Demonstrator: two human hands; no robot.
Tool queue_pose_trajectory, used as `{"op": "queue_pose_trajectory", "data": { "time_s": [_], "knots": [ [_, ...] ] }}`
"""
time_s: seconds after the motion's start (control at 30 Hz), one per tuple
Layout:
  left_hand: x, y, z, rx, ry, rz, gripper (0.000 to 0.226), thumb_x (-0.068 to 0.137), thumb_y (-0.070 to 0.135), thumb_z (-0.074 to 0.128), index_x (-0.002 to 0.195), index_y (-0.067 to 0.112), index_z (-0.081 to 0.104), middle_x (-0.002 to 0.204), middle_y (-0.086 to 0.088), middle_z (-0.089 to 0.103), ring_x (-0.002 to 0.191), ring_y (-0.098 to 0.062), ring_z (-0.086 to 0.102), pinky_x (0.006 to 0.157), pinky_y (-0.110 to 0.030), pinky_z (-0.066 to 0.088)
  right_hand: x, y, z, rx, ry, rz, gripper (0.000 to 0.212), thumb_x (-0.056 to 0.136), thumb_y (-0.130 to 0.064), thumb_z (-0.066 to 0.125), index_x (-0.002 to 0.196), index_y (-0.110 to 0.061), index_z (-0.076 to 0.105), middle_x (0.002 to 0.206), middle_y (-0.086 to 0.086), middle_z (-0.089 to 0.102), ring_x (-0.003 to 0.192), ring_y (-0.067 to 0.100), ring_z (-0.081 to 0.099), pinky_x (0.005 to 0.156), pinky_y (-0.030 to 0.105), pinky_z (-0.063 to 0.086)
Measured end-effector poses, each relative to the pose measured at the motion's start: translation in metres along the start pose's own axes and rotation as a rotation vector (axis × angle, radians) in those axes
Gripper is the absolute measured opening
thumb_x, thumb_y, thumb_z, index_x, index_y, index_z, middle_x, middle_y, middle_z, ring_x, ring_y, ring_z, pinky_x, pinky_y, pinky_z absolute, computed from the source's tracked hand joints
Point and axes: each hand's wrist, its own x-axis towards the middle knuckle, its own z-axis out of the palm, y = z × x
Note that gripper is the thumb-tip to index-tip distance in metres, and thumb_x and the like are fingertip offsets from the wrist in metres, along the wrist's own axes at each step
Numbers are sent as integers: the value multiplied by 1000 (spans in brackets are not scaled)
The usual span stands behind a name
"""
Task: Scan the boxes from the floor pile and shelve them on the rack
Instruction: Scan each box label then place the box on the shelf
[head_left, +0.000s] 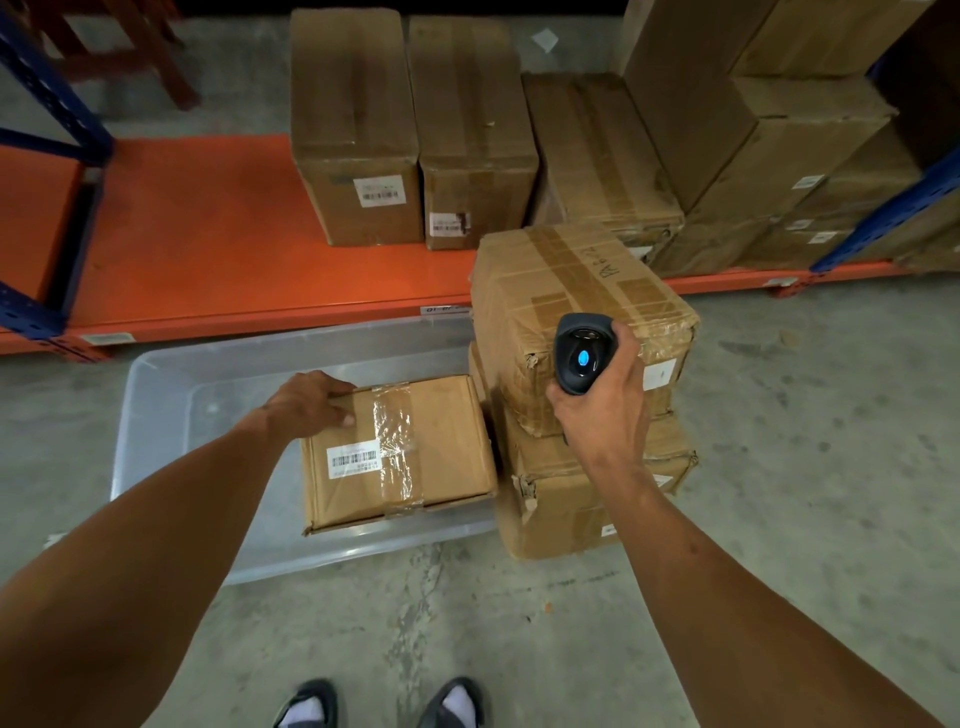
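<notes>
A flat cardboard box (415, 457) with a barcode label and clear tape lies in a clear plastic tub (171, 405) on the floor. My left hand (309, 402) grips its far left corner. My right hand (597, 400) holds a black barcode scanner (579, 361) with a blue light, in front of a stack of two taped boxes (576, 291) to the right of the tub. The orange rack shelf (208, 234) behind carries several upright boxes (353, 130).
More boxes (769, 156) are stacked at the right end of the shelf behind a blue rack post (883, 218). Another blue post (47, 93) stands at the far left. Bare concrete floor (805, 415) surrounds the pile; my feet (379, 706) are at the bottom edge.
</notes>
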Motion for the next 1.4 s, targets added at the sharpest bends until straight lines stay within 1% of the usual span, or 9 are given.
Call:
{"op": "queue_pose_trajectory", "data": {
  "time_s": [0.13, 0.23, 0.3, 0.4, 0.53, 0.63, 0.77, 1.3, 1.4],
  "knots": [
    [-1, 1, 0, 11, 6, 2, 60, 82, 26, 80, 139, 22, 58, 138, -9, 56, 124, -31, 52, 104, -39, 42, 0, -3, -2, 27, -5, 2, 98, 79, -18, 86, 156, -20, 25, 151, 15, 42, 130, 37, 53, 99, 42, 49],
    [-1, 0, 1, -2, 6, 1, 61, 82, 27, 80, 138, 23, 58, 137, -10, 56, 123, -31, 53, 104, -39, 43, 4, -7, -9, 97, -6, 24, 92, 81, -18, 83, 157, -21, 30, 148, 13, 42, 132, 32, 50, 97, 28, 40],
    [-1, -1, 0, 6, 6, 7, 61, 82, 28, 80, 139, 23, 57, 137, -9, 56, 124, -31, 52, 104, -38, 42, 17, -15, -18, 65, -14, 22, 86, 83, -24, 81, 156, -23, 36, 145, 11, 40, 129, 31, 51, 93, 25, 36],
    [2, -2, -1, 9, 1, 14, 60, 84, 27, 78, 139, 21, 56, 138, -10, 55, 126, -32, 50, 103, -38, 41, 50, -35, -36, -63, -85, 1, 85, 83, -30, 80, 156, -21, 37, 145, 16, 42, 128, 35, 52, 93, 30, 41],
    [6, -4, -1, -1, -1, -5, 60, 82, 28, 80, 138, 23, 58, 138, -9, 56, 125, -31, 51, 103, -39, 42, 83, -61, -38, -243, -116, -55, 97, 83, -33, 82, 158, -12, 25, 131, 21, 61, 122, 41, 59, 96, 42, 49],
    [8, -2, 2, -15, -2, -10, 60, 82, 26, 80, 138, 23, 58, 137, -8, 55, 125, -30, 51, 105, -39, 42, 90, -62, -23, -241, -167, -3, 79, 88, -32, 78, 152, -9, 36, 130, 23, 64, 123, 42, 59, 97, 43, 50],
    [9, -6, 0, 14, -9, 1, 60, 82, 31, 79, 138, 26, 58, 136, -6, 56, 124, -29, 52, 105, -39, 43, 84, -56, -12, -234, -153, -16, 63, 93, -28, 72, 144, -4, 43, 127, 26, 64, 123, 44, 59, 99, 45, 50],
    [4, -8, 2, -7, 4, 13, 60, 85, 31, 77, 141, 29, 54, 141, -5, 53, 129, -28, 48, 105, -36, 40, 75, -52, -11, -248, -129, 2, 79, 90, -28, 76, 152, -6, 33, 134, 28, 58, 125, 47, 56, 100, 49, 48],
    [1, -9, 3, -24, 12, 7, 61, 84, 31, 78, 140, 29, 55, 140, -5, 53, 129, -28, 49, 105, -36, 41, 62, -54, -11, -368, -18, -138, 84, 86, -34, 79, 151, -7, 35, 138, 25, 55, 128, 44, 53, 103, 51, 45]
  ]
}}
